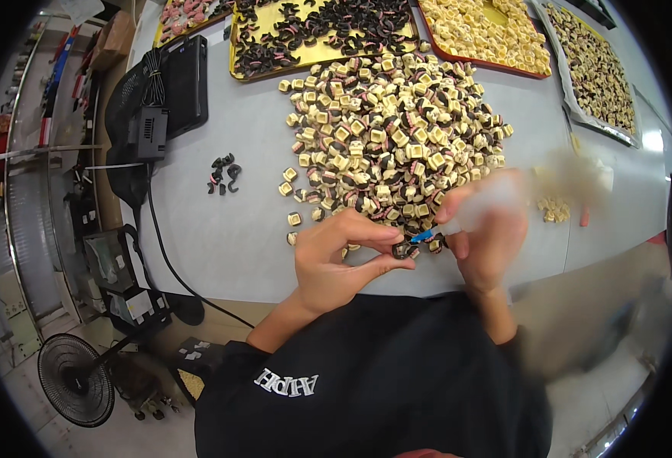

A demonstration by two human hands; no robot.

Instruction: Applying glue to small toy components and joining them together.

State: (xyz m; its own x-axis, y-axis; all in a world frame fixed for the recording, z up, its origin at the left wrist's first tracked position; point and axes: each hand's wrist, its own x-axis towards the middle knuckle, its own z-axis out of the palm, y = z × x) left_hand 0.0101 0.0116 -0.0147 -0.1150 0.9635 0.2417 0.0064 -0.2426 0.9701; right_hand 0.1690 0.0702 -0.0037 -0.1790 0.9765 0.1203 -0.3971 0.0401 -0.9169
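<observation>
Between the thumb and fingers of my left hand (334,256) is a small dark piece (402,250), held just above the near edge of a large heap. My right hand (492,240) is closed round a whitish squeeze bottle (487,204), smeared by motion. Its blue nozzle (423,237) points down-left and meets or nearly meets the dark piece; I cannot tell if they touch. Beyond both hands spreads the heap of small cream, black and pink moulded pieces (386,137), many with a square hollow. A few lie partly hidden behind my fingers.
Trays line the far side: a yellow tray (305,58) of black pieces, a red-rimmed tray (496,69) of cream pieces, and another tray (618,136) at right. Loose black curved pieces (233,170) and a black device (187,85) with cables sit left. Small cream bits (554,210) lie right.
</observation>
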